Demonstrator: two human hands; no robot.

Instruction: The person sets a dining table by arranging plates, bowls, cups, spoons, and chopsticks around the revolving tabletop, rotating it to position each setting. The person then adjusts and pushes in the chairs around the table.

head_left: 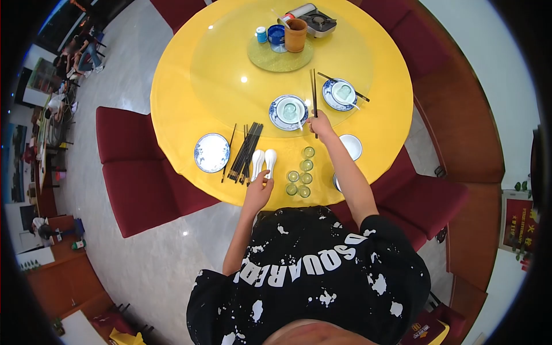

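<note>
My right hand (320, 125) is closed on a pair of dark chopsticks (314, 95), which stand out beyond the fingers beside a blue-patterned plate (273, 120) bearing a small bowl, a glass cup and a white spoon. To the right, a second such place setting (328, 98) has chopsticks (359, 95) laid across its edge. My left hand (260, 191), fingers loosely bent and apart, is at the near end of two groups of white spoons (270, 161). Just left of these lies a bundle of dark chopsticks (248, 149). Between my arms stand several small glasses (306, 165).
A patterned plate (211, 152) lies at left on the yellow round table (178, 115). White bowls (351, 147) are partly hidden by my right forearm. Toward the far side are a brown cup (295, 35), a blue container (276, 34) and a portable stove (319, 24). Red chairs (135, 167) surround the table.
</note>
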